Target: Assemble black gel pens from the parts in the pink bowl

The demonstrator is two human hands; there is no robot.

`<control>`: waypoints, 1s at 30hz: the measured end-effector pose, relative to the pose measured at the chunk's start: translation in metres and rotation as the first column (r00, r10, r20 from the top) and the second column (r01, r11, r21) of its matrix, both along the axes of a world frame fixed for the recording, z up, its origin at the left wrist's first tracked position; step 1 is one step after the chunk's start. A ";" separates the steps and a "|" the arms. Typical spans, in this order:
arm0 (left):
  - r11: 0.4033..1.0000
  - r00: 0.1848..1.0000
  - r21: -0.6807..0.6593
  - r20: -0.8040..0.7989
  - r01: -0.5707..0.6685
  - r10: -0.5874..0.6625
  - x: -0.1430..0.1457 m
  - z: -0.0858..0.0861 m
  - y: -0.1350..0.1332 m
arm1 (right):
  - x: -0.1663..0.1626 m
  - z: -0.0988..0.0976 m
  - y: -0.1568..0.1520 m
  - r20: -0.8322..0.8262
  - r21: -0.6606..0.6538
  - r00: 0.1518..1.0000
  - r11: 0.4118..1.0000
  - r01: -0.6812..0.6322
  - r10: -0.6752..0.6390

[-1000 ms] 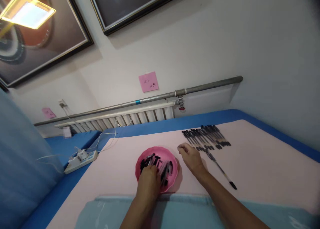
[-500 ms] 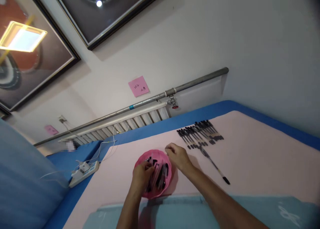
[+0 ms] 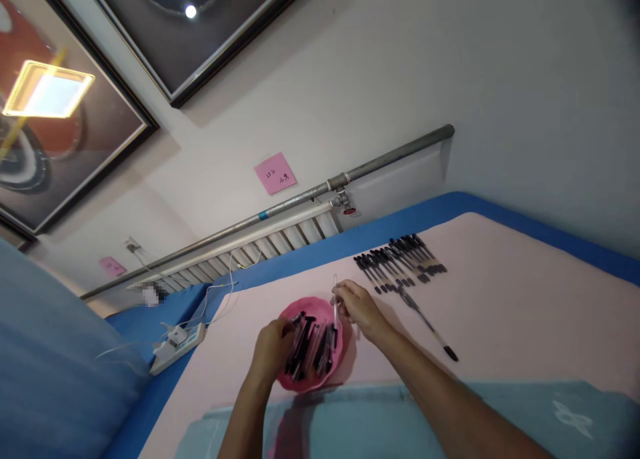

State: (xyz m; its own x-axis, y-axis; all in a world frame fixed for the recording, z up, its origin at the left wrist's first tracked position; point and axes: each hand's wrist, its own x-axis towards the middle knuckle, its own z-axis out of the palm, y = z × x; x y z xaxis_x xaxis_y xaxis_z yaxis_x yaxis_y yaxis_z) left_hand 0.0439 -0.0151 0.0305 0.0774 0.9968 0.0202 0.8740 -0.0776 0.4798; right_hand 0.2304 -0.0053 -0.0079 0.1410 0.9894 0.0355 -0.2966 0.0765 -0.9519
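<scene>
**Hands at a pink dish of pen parts**

Pale wall with dark-framed pictures and a grey pipe point(image 3: 350, 173) backs a pink-covered worktop point(image 3: 525, 292) edged in blue. Far left on the blue edge lies a white power strip point(image 3: 177, 339) with white cables. Next comes the left hand point(image 3: 273, 349), resting at the left rim of a round pink plastic dish point(image 3: 313, 379) heaped with small black pen parts point(image 3: 313, 345); its fingers are curled over the heap, and whether they hold a piece cannot be told. Just right of the dish, the right hand point(image 3: 360, 305) is raised over the rim, fingers pinched narrow on a thin clear pen tube point(image 3: 335, 299) that stands nearly upright. Farther right, a row of black-capped pens point(image 3: 397, 262) lies side by side on the pink cover, well apart from the dish. One single black-tipped pen point(image 3: 427, 325) lies slanted below the row, beside the right forearm.
</scene>
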 end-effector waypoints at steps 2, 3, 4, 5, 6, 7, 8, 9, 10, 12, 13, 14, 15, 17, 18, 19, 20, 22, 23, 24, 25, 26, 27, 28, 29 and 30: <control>0.999 0.999 -0.024 -0.032 -0.022 0.022 0.001 -0.012 0.001 | 0.003 -0.002 0.002 -0.010 -0.015 1.000 1.000 0.019 -0.019; 0.999 0.999 -0.030 -0.036 -0.034 0.033 0.004 -0.017 0.001 | 0.003 -0.002 0.002 -0.010 -0.017 1.000 1.000 0.023 -0.023; 0.998 0.998 -0.030 -0.032 -0.048 0.047 0.007 -0.023 0.001 | 0.002 -0.003 0.002 -0.007 -0.016 1.000 1.000 0.024 -0.024; 0.998 0.998 -0.025 -0.021 -0.066 0.065 0.011 -0.027 0.001 | 0.002 -0.003 0.002 -0.001 -0.013 1.000 1.000 0.024 -0.024; 0.996 0.996 -0.017 -0.005 -0.085 0.085 0.015 -0.031 0.000 | 0.001 -0.004 0.002 0.006 -0.009 1.000 1.000 0.026 -0.025; 0.994 0.994 -0.009 0.017 -0.108 0.108 0.018 -0.034 0.001 | 0.000 -0.005 0.002 0.015 -0.005 0.999 1.000 0.028 -0.028; 0.991 0.990 -0.003 0.044 -0.131 0.131 0.021 -0.037 0.001 | -0.001 -0.005 0.003 0.025 0.000 0.999 1.000 0.031 -0.031; 0.988 0.985 0.000 0.075 -0.154 0.153 0.023 -0.040 0.002 | -0.001 -0.006 0.003 0.036 0.005 0.999 0.999 0.035 -0.035; 0.985 0.979 0.000 0.110 -0.174 0.173 0.025 -0.042 0.002 | -0.001 -0.007 0.004 0.046 0.010 0.998 0.999 0.038 -0.038; 0.979 0.960 -0.011 0.192 -0.205 0.204 0.026 -0.045 0.004 | -0.001 -0.008 0.005 0.067 0.020 0.997 0.999 0.041 -0.042; 0.976 0.947 -0.019 0.239 -0.216 0.214 0.026 -0.046 0.005 | -0.001 -0.008 0.005 0.077 0.025 0.996 0.999 0.041 -0.043; 0.975 0.931 -0.029 0.290 -0.222 0.221 0.026 -0.046 0.005 | 0.000 -0.007 0.005 0.089 0.030 0.995 0.999 0.040 -0.042; 0.974 0.911 -0.039 0.345 -0.225 0.225 0.025 -0.044 0.005 | 0.000 -0.007 0.005 0.101 0.037 0.994 0.999 0.035 -0.039; 0.973 0.857 -0.065 0.464 -0.220 0.224 0.021 -0.038 0.004 | -0.001 -0.004 0.003 0.130 0.057 0.991 0.998 0.008 -0.015; 0.974 0.820 -0.082 0.527 -0.213 0.224 0.018 -0.033 0.004 | -0.002 -0.002 0.002 0.147 0.069 0.989 0.997 -0.017 0.007; 0.974 0.774 -0.101 0.592 -0.205 0.224 0.015 -0.027 0.003 | -0.003 0.000 0.000 0.167 0.083 0.985 0.995 -0.051 0.037; 0.973 0.718 -0.120 0.659 -0.196 0.226 0.012 -0.021 0.002 | -0.005 0.002 -0.003 0.191 0.097 0.979 0.991 -0.092 0.072; 0.972 0.574 -0.149 0.786 -0.184 0.229 0.007 -0.008 0.000 | -0.012 0.005 -0.008 0.246 0.121 0.958 0.975 -0.184 0.150; 0.971 0.492 -0.156 0.840 -0.182 0.228 0.005 -0.003 -0.002 | -0.016 0.007 -0.011 0.274 0.132 0.944 0.965 -0.226 0.184; 0.970 0.412 -0.161 0.883 -0.184 0.225 0.004 0.001 -0.003 | -0.020 0.008 -0.013 0.302 0.143 0.930 0.954 -0.263 0.211; 0.968 0.337 -0.164 0.915 -0.189 0.221 0.002 0.005 -0.003 | -0.024 0.009 -0.016 0.327 0.154 0.916 0.944 -0.292 0.230; 0.966 0.270 -0.167 0.938 -0.197 0.217 0.001 0.007 -0.004 | -0.027 0.009 -0.017 0.351 0.166 0.905 0.934 -0.315 0.242; 0.963 0.211 -0.170 0.954 -0.208 0.214 0.000 0.009 -0.004 | -0.030 0.008 -0.018 0.372 0.179 0.894 0.926 -0.331 0.248; 0.959 0.158 -0.172 0.965 -0.223 0.210 -0.001 0.010 -0.004 | -0.032 0.008 -0.019 0.391 0.191 0.886 0.920 -0.343 0.249; 0.955 0.111 -0.172 0.973 -0.240 0.203 -0.003 0.010 -0.004 | -0.033 0.007 -0.019 0.408 0.201 0.879 0.915 -0.350 0.247; 0.951 0.070 -0.170 0.979 -0.258 0.194 -0.005 0.011 -0.004 | -0.033 0.006 -0.019 0.422 0.210 0.873 0.911 -0.354 0.242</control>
